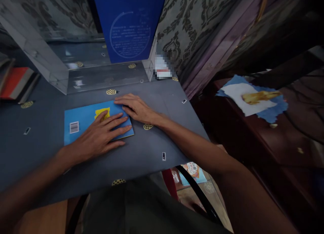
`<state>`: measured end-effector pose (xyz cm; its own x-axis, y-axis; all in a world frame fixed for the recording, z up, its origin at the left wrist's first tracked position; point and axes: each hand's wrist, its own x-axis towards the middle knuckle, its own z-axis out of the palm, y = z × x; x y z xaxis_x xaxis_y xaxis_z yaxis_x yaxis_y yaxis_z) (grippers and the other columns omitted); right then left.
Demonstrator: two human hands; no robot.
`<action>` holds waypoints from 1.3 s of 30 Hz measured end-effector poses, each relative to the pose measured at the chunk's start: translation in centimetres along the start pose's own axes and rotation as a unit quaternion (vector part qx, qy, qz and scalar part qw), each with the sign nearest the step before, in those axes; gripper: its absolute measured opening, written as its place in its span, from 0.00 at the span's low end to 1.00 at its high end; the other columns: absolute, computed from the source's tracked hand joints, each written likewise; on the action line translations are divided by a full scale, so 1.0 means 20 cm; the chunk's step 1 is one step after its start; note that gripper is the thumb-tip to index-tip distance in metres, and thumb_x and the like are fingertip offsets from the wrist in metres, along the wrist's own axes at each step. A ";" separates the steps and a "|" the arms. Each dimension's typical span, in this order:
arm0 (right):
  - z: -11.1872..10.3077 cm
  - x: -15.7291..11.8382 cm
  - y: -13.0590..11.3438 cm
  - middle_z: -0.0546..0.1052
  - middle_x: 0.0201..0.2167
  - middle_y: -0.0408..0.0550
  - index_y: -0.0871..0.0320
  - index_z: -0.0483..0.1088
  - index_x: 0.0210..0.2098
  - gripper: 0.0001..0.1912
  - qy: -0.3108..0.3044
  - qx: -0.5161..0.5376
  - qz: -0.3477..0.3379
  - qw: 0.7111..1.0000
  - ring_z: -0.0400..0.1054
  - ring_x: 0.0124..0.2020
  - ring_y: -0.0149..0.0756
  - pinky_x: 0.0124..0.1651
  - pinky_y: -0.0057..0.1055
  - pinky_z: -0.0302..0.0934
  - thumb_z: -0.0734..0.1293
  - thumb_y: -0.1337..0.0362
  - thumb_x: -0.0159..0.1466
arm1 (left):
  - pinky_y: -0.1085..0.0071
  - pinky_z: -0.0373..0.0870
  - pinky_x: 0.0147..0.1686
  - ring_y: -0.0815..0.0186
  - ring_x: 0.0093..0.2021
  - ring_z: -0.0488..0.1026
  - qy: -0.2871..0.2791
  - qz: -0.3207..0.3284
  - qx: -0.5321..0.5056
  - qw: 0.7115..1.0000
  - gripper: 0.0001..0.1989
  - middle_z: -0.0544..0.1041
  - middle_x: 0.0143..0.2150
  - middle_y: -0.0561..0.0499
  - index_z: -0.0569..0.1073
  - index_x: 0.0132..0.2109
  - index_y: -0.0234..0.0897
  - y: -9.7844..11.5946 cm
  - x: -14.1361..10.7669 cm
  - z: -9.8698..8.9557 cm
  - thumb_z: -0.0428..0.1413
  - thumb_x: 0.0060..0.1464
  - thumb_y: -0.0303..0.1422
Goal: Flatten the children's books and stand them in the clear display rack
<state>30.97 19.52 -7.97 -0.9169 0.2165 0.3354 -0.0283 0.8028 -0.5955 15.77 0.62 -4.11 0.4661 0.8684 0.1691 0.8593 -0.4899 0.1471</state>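
Note:
A closed blue book (84,121) with a yellow patch and a white barcode label lies flat on the grey table (141,166). My left hand (101,133) rests palm down across its cover, fingers spread and stretched out. Near the book's upper right corner, my right hand (136,107) lies with its fingers extended over the edge. Neither hand grips the book. Part of the cover and yellow patch is hidden under my left fingers.
Behind the book stands a clear plastic rack (106,79) with a tall dark blue folder-like board (131,28) upright at it. Several books (15,82) sit at the far left. A pixelated white item (162,68) is by the rack. Right, cloth (273,109) lies on dark red furniture.

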 end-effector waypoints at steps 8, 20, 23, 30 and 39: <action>0.00 -0.03 -0.06 0.71 0.66 0.51 0.54 0.70 0.62 0.19 -0.002 -0.069 0.000 0.998 0.62 0.68 0.42 0.71 0.51 0.53 0.60 0.63 0.74 | 0.41 0.61 0.65 0.46 0.69 0.65 0.002 -0.054 0.102 0.993 0.25 0.72 0.67 0.38 0.69 0.67 0.42 0.05 -0.05 0.01 0.39 0.74 0.45; 0.01 -0.03 -0.12 0.71 0.65 0.61 0.62 0.72 0.61 0.24 -0.005 -0.068 -0.005 0.998 0.62 0.69 0.48 0.71 0.54 0.55 0.62 0.54 0.73 | 0.51 0.75 0.53 0.41 0.59 0.75 0.021 -0.093 0.251 0.963 0.27 0.78 0.57 0.30 0.73 0.61 0.29 0.06 -0.24 0.02 0.42 0.73 0.45; -0.03 -0.05 -0.15 0.72 0.64 0.64 0.64 0.75 0.58 0.28 -0.018 -0.015 0.007 1.000 0.63 0.68 0.47 0.71 0.53 0.53 0.57 0.50 0.75 | 0.58 0.77 0.47 0.49 0.52 0.79 0.059 -0.078 0.233 0.968 0.23 0.81 0.51 0.34 0.76 0.55 0.32 0.09 -0.24 -0.03 0.40 0.74 0.40; -0.11 -0.16 -0.20 0.78 0.56 0.54 0.55 0.76 0.57 0.27 -0.035 0.184 0.037 0.982 0.69 0.61 0.45 0.66 0.51 0.60 0.65 0.44 0.69 | 0.69 0.62 0.23 0.62 0.23 0.74 0.074 -0.190 0.048 0.978 0.23 0.76 0.26 0.51 0.72 0.42 0.40 0.17 -0.28 -0.24 0.36 0.74 0.43; -0.01 -0.04 -0.28 0.84 0.37 0.44 0.53 0.80 0.37 0.24 0.107 0.480 0.184 0.851 0.77 0.39 0.39 0.53 0.41 0.72 0.81 0.45 0.47 | 0.70 0.57 0.21 0.66 0.20 0.65 0.174 -0.328 -0.130 0.919 0.19 0.68 0.21 0.55 0.71 0.33 0.43 0.08 -0.22 -0.55 0.45 0.63 0.48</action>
<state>31.86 14.87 -4.72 -0.8429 0.5346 0.0609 -0.1611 -0.1427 -0.9766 12.84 -4.87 6.20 -0.2684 0.9286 0.2563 0.8310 0.0886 0.5492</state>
